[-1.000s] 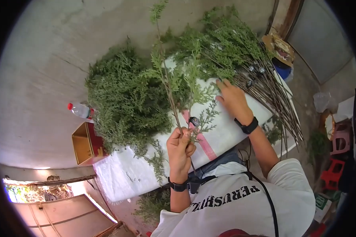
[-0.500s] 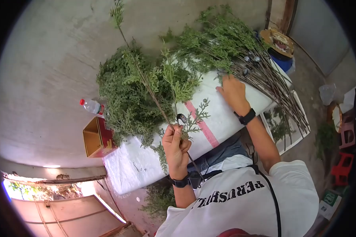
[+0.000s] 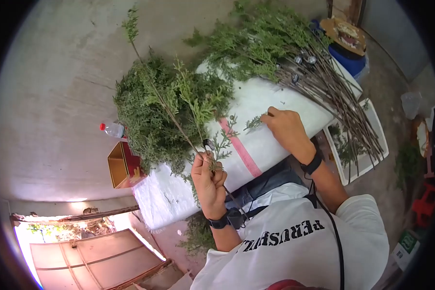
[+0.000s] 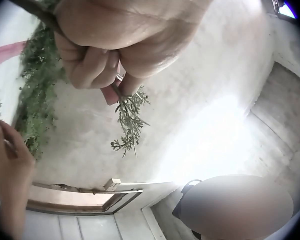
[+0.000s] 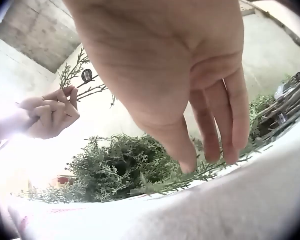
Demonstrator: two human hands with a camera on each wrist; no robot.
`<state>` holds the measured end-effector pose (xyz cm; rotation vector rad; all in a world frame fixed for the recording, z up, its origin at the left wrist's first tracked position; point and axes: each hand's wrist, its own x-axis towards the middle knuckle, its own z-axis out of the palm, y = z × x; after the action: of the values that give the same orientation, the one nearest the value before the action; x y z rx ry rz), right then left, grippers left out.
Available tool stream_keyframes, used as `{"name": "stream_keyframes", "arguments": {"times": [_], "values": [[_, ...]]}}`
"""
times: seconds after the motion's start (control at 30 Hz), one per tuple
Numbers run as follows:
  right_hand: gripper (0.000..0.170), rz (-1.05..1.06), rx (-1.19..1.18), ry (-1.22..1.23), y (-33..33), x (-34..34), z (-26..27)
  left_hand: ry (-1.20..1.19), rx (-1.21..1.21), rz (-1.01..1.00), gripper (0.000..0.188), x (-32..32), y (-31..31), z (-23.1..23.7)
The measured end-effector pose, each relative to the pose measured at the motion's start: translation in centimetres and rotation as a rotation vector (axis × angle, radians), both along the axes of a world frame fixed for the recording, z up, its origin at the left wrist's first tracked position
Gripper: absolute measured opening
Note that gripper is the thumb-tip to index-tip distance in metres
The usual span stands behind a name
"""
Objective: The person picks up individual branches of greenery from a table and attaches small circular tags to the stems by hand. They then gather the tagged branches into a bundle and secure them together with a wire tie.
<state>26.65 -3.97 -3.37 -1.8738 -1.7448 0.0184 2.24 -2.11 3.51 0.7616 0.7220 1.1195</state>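
My left hand [image 3: 209, 181] grips the stems of long evergreen branches [image 3: 166, 108] over the front of a white-covered work surface [image 3: 270, 152]. A small black round piece [image 3: 208, 144] sits on the stems just above the fingers. Beyond it, my right hand [image 3: 290, 133] pinches a short evergreen sprig [image 3: 253, 123] between thumb and fingers, low over the white cover. In the right wrist view, the sprig [image 5: 205, 175] runs along beneath the fingertips. A leafy heap of branches [image 3: 140, 125] lies behind my left hand.
Bundled branches with bare stems [image 3: 340, 99] and several shiny round pieces lie at the right, stems overhanging a white tray [image 3: 343, 175]. At the left are a bottle [image 3: 113, 129] and a red-and-gold box [image 3: 123, 164]. Red stools [image 3: 425, 205] stand on the floor, far right.
My right hand has drawn back from near the bundled branches toward my body, and a short sprig now shows in its fingers. The branches in my left hand have tilted leftward.
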Motion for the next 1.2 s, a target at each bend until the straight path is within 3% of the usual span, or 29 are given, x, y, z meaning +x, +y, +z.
{"name": "stream_keyframes", "arguments": {"times": [0.07, 0.17, 0.2, 0.3, 0.43, 0.57, 0.73, 0.83, 0.87, 0.97, 1.03, 1.1, 1.2], "values": [[0.007, 0.005, 0.015, -0.004, -0.9, -0.1, -0.1, 0.014, -0.005, 0.022, 0.006, 0.5, -0.1, -0.1], [0.014, -0.029, 0.452, -0.016, -2.3, 0.1, -0.1, 0.063, -0.032, -0.005, 0.006, 0.6, -0.6, -1.2], [0.014, -0.027, 0.450, -0.014, -2.7, 0.2, 0.2, 0.074, -0.027, -0.010, 0.006, 0.9, -0.5, -1.3], [0.026, -0.246, -0.227, 0.401, -4.1, -1.2, 1.1, 0.126, -0.098, 0.050, 0.009, 2.4, -1.5, -1.3], [0.038, -0.236, -0.321, 0.180, -0.3, -3.3, 0.7, 0.213, -0.061, 0.134, 0.009, 2.9, -2.7, -0.4], [0.039, -0.104, -0.111, 0.170, 1.4, -3.5, -1.4, 0.280, 0.021, 0.151, 0.007, 2.7, -4.2, 0.5], [0.040, -0.085, -0.039, 0.173, 0.2, -2.7, -2.1, 0.250, -0.028, 0.122, 0.006, 1.9, -6.0, 0.0], [0.029, 0.191, -0.343, 1.184, -0.9, -2.4, -0.1, 0.127, -0.026, 0.097, 0.006, 0.3, -6.2, -1.3], [0.029, 0.190, -0.349, 1.181, -1.3, -2.9, 0.0, 0.063, -0.026, 0.087, 0.007, -0.1, -6.4, -1.5], [0.024, 0.385, -0.212, 1.815, -2.6, -5.4, 0.9, -0.004, -0.034, 0.108, 0.008, 0.4, -6.9, -1.2], [0.024, 0.408, -0.151, 1.846, -3.4, -7.5, -0.3, -0.039, -0.037, 0.116, 0.008, 0.8, -7.2, -0.9], [0.026, 0.466, -0.034, 1.915, -3.6, -9.5, -1.4, 0.082, -0.008, 0.143, 0.009, 1.2, -7.4, -0.7], [0.021, 0.451, -0.170, 1.973, -3.5, -10.6, 2.0, 0.120, 0.021, 0.201, 0.009, 1.4, -7.1, -0.7]]}}
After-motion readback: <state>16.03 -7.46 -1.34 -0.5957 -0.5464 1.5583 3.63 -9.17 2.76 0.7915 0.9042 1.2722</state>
